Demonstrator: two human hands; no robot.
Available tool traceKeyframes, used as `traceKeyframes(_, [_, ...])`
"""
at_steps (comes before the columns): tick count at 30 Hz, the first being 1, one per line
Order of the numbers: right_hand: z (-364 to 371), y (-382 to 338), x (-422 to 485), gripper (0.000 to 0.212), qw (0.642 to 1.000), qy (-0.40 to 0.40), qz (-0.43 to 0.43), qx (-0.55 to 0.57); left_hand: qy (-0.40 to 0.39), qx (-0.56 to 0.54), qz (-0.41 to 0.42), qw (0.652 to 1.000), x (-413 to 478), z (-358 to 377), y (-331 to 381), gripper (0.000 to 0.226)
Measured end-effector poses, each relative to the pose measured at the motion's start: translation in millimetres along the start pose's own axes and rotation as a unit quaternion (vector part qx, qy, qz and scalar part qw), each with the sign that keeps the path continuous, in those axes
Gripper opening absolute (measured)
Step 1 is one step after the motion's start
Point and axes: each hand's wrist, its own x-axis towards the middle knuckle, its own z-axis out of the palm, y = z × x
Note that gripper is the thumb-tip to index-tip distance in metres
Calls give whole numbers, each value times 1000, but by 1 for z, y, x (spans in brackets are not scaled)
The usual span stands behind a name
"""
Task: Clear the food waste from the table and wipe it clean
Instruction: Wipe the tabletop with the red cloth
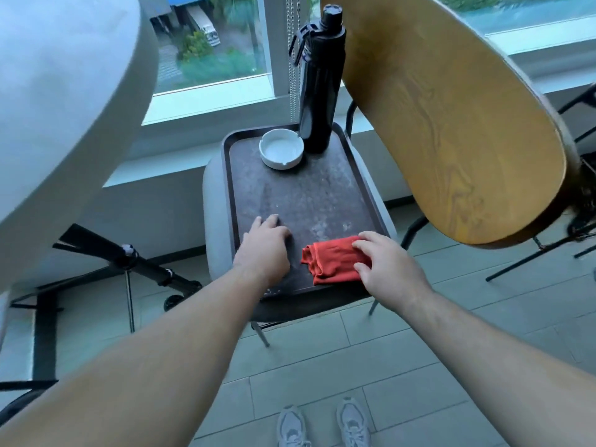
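The folded red-orange cloth (332, 259) lies on the near right corner of the dark brown rectangular tray (303, 195), its long axis running across the tray's width. The right hand (390, 269) grips the cloth's right end, fingers on top and thumb curled at the near side, so it is clearly the nearer hand. The left hand (264, 250) rests just beside the cloth on the tray's near left, fingers loosely extended, holding nothing. Pale crumbs (345, 225) speckle the tray just beyond the cloth. Mid-tray looks open for wiping; at the far end stand a white round ashtray (281, 149) and a tall black bottle (319, 88).
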Motion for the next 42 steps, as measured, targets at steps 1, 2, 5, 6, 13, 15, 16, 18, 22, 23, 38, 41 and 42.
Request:
traceKeyframes(1, [-1, 3, -2, 44, 1000, 1, -6, 0, 16, 9, 17, 1000, -7, 3, 10, 33])
traceKeyframes(2, [-2, 6, -4, 48, 1000, 2, -9, 0, 33, -1, 28, 999, -13, 7, 23, 29])
traceKeyframes(5, [-5, 11, -2, 64, 1000, -11, 9, -9, 50, -126, -11, 991, -32, 16, 61, 18])
traceKeyframes(6, [-5, 12, -1, 69, 1000, -19, 14, -17, 48, -163, -33, 985, -36, 19, 72, 21])
traceKeyframes(13, [-14, 9, 10, 73, 993, -82, 63, -51, 19, -118, -92, 988, -42, 32, 91, 13])
traceKeyframes(15, [-17, 5, 12, 49, 991, -87, 78, -61, 43, -149, -97, 983, -46, 33, 92, 5])
traceKeyframes(16, [-18, 4, 11, 36, 991, -88, 84, -53, 53, -165, -103, 979, -50, 33, 93, 11])
traceKeyframes(18, [-22, 2, 5, 18, 992, -81, 92, -21, 61, -198, -120, 971, -58, 30, 93, 15])
traceKeyframes(22, [-35, -7, -18, 19, 990, -50, 86, 101, 76, -274, -151, 947, -77, 15, 94, 14])
traceKeyframes(23, [-40, -13, -26, 22, 984, -46, 91, 148, 83, -297, -157, 938, -85, 9, 94, 12])
traceKeyframes(38, [-96, -161, -116, 60, 897, -112, -113, 412, 129, -562, -122, 808, -261, -97, 62, 36])
traceKeyframes(41, [-115, -199, -133, 45, 880, -127, -157, 430, 208, -640, -109, 731, -296, -124, 55, 32])
traceKeyframes(42, [-121, -211, -137, 41, 878, -131, -172, 428, 234, -657, -109, 709, -306, -131, 51, 35])
